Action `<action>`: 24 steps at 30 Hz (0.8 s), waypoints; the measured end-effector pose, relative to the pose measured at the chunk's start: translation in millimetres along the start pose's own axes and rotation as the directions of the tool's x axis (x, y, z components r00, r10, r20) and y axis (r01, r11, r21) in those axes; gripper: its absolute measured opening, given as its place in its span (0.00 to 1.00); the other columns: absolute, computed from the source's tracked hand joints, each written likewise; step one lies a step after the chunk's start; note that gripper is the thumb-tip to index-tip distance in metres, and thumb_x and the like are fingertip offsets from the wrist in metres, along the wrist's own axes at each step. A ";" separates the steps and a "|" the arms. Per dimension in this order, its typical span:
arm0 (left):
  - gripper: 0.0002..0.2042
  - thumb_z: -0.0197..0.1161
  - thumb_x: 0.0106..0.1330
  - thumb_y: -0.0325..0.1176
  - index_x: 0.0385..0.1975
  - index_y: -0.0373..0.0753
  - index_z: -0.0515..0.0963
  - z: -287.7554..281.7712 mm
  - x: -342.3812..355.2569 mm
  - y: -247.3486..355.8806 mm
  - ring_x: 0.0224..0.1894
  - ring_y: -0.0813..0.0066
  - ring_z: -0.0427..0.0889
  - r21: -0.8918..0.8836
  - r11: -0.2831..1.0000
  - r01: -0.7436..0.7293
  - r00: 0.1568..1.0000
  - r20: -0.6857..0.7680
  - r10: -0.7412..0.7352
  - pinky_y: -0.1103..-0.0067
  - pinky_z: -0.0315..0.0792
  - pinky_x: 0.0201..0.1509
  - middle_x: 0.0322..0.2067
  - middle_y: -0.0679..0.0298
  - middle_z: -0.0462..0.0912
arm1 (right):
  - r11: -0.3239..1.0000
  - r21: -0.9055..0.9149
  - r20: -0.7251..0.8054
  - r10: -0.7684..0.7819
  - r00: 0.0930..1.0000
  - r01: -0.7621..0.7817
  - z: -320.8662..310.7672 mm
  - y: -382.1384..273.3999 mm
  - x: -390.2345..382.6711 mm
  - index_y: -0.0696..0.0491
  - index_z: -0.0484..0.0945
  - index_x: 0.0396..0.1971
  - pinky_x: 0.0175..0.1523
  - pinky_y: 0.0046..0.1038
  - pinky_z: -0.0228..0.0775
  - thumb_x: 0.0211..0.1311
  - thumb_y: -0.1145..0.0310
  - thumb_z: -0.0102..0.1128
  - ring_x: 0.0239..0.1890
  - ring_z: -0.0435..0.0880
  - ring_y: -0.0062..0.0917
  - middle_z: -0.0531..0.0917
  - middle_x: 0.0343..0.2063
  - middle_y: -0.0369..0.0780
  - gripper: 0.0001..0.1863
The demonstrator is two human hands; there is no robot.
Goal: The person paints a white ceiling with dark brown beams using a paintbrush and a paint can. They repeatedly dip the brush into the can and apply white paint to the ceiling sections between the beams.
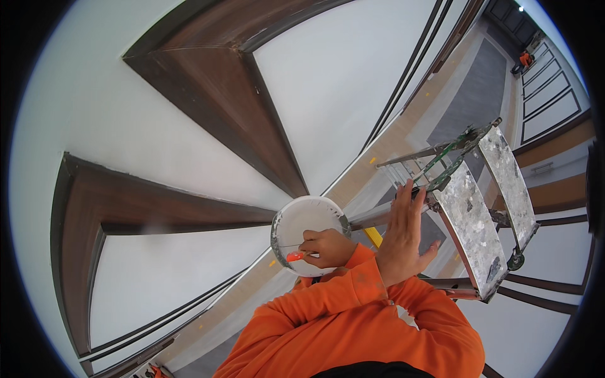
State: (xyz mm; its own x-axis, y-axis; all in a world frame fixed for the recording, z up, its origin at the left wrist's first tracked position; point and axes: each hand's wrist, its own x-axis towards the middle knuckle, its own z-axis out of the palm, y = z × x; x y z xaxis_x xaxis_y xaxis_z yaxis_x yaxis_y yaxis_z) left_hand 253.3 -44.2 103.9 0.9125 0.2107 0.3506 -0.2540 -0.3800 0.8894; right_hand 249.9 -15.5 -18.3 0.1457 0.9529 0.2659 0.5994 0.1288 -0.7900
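At centre, before the brown wall trim (208, 82), the white bucket (299, 217) looked stiff-walled and likely heavy if full, its smeared rim probably slippery. The right hand (329, 247) curled its fingers round an orange-red grip (294, 256), apparently the surest hold, whether bail or tool being unclear. The left hand (403, 246), fingers together, thumb apart, was near the spattered stepladder (469, 217), which crowded the right.

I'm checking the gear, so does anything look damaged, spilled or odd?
The stepladder, right of the raised left hand: dark and pale blotches mark its grey plates, so they look dirty or worn. No spill stands out.
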 end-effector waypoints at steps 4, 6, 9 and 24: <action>0.53 0.73 0.57 0.33 0.76 0.32 0.41 1.8 2.7 0.0 0.77 0.32 0.46 0.120 0.993 0.024 0.999 0.037 -0.028 0.46 0.47 0.77 0.75 0.36 0.42 | 0.999 0.008 0.003 0.045 0.999 -0.045 10.0 8.4 -2.5 0.52 0.85 0.32 0.32 0.34 0.76 0.58 0.66 0.68 0.25 0.82 0.34 0.79 0.29 0.36 0.07; 0.53 0.73 0.57 0.32 0.76 0.30 0.41 4.2 3.5 -2.7 0.76 0.32 0.47 0.192 0.981 0.000 0.999 0.032 -0.007 0.44 0.48 0.77 0.74 0.35 0.43 | 0.998 0.028 0.004 0.063 0.998 -0.063 13.7 9.0 -0.8 0.53 0.85 0.32 0.32 0.34 0.75 0.59 0.65 0.67 0.25 0.82 0.35 0.79 0.29 0.36 0.07; 0.52 0.73 0.57 0.31 0.75 0.29 0.40 11.7 4.1 -15.9 0.75 0.32 0.50 0.240 0.968 -0.065 0.998 0.002 0.066 0.44 0.52 0.75 0.73 0.33 0.46 | 0.996 0.043 0.018 0.082 0.996 -0.083 18.3 12.8 1.0 0.53 0.85 0.32 0.32 0.35 0.75 0.59 0.65 0.67 0.25 0.82 0.36 0.80 0.28 0.37 0.08; 0.56 0.70 0.51 0.18 0.77 0.40 0.37 44.7 17.3 -60.2 0.73 0.26 0.55 0.365 0.911 -0.192 0.934 -0.218 0.284 0.46 0.57 0.73 0.73 0.34 0.51 | 0.978 0.153 0.039 0.137 0.990 -0.142 31.4 28.5 -4.3 0.52 0.85 0.27 0.34 0.40 0.74 0.59 0.64 0.63 0.27 0.82 0.39 0.81 0.27 0.39 0.08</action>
State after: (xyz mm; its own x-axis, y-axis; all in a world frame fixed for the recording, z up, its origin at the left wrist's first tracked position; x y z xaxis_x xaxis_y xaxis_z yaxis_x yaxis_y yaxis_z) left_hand 298.7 -58.0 43.3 0.7098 0.2849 0.6442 -0.2897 -0.7156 0.6356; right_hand 241.6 -7.3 -59.3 0.1960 0.9715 0.1334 0.4454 0.0330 -0.8947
